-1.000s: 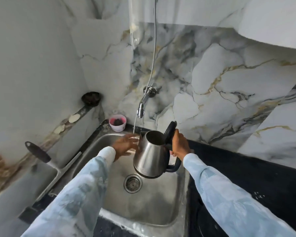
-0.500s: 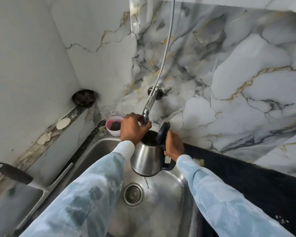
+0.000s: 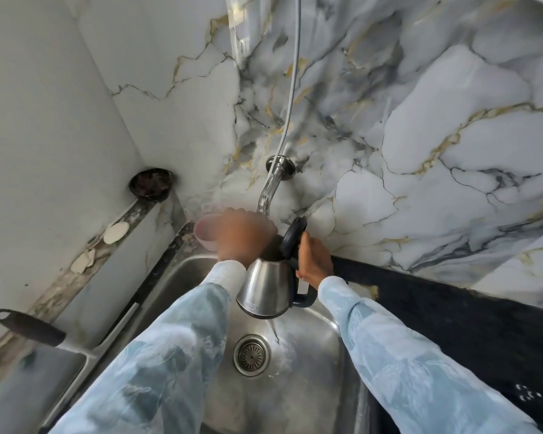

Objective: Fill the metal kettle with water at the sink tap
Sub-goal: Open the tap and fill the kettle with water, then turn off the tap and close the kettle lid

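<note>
Left hand (image 3: 243, 234) has slid off the tap spout since half a sec ago and is now a blur just below it, over the kettle (image 3: 267, 291) mouth; can't tell how far open it is or if it's got anything. Right hand (image 3: 314, 261) stays wrapped round the black handle, lid flipped up. Kettle's tilted, hanging above the sink (image 3: 311, 371) basin, right under the tap (image 3: 271, 186). Thin trickle runs off its base toward the drain (image 3: 252, 355). Pink cup (image 3: 206, 231) sits behind the L hand, at the sink's back rim.
</note>
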